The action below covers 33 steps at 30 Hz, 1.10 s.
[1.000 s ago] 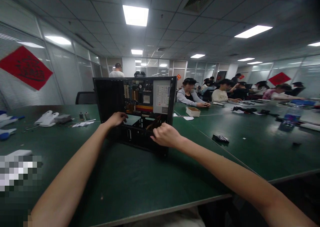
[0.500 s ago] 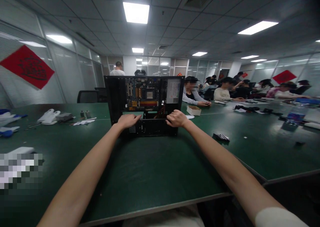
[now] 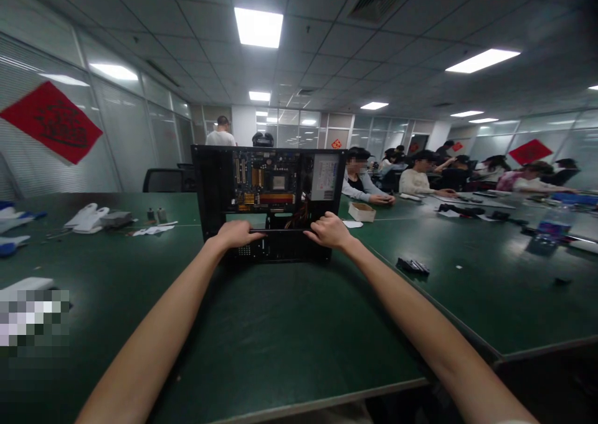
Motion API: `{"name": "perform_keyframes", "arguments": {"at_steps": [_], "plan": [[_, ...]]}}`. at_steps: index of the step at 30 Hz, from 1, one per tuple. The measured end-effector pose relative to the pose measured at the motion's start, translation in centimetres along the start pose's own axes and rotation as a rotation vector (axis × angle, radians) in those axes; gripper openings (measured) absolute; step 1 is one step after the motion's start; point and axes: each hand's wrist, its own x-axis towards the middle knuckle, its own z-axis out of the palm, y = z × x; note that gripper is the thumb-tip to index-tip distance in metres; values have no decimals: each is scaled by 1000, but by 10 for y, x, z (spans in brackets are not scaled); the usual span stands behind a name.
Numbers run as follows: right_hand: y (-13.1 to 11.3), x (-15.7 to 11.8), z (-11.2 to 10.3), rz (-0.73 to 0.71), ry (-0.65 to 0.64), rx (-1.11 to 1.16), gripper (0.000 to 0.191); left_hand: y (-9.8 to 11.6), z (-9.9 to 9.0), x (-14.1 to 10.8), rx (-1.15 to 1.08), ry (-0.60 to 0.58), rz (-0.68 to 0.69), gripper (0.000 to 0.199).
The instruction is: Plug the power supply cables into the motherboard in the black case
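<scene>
In the head view, the black computer case [image 3: 284, 248] now squarely faces the wearer on the green table [image 3: 289, 330], whereas one second ago it stood at an angle with its near lower edge closer; against the half-second-old frame, its pose looks nearly the same. The left hand [image 3: 236, 234], which earlier reached over the opening beside the case's inner edge, now lies on the front rail [image 3: 283, 231]. The power supply [image 3: 325, 176] at the case's upper right bears a pale label with printed lines too small to read; the red diamond hanging [image 3: 52, 123] on the glass wall carries dark characters that I cannot make out, and the label of the plastic bottle [image 3: 554, 226] is blurred. Both hands grasp the case: the left is bent over the rail's left part, thumb pointing inward, and the right hand [image 3: 327, 230] is curled more tightly at the rail's right part, thumb also inward. Between and above them, the motherboard [image 3: 266, 181] stands upright inside the case, with loose cables [image 3: 303, 212] just below the power supply.
</scene>
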Motion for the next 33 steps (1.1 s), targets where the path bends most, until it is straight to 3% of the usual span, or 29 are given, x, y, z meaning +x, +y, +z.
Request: {"name": "perform_keyframes", "arguments": {"at_steps": [9, 15, 20, 23, 26, 29, 33], "plan": [[-6, -13, -27, -20, -63, 31, 55, -4, -8, -6, -143, -196, 114, 53], [-11, -10, -38, 35, -157, 54, 57, -3, -10, -8, -226, -214, 165, 37], [-26, 8, -51, 113, -126, 134, 51, -2, -11, -8, -246, -236, 183, 32], [-35, 33, -57, 118, -110, 337, 39, 0, -13, -10, -247, -242, 180, 31], [-41, 66, -52, 178, -340, 594, 34, 3, -14, -12, -223, -249, 151, 32], [-43, 94, -37, 267, -581, 680, 27, 6, -16, -14, -205, -244, 133, 32], [-45, 108, -17, 338, -709, 719, 21, 6, -16, -14, -188, -244, 126, 33]]}}
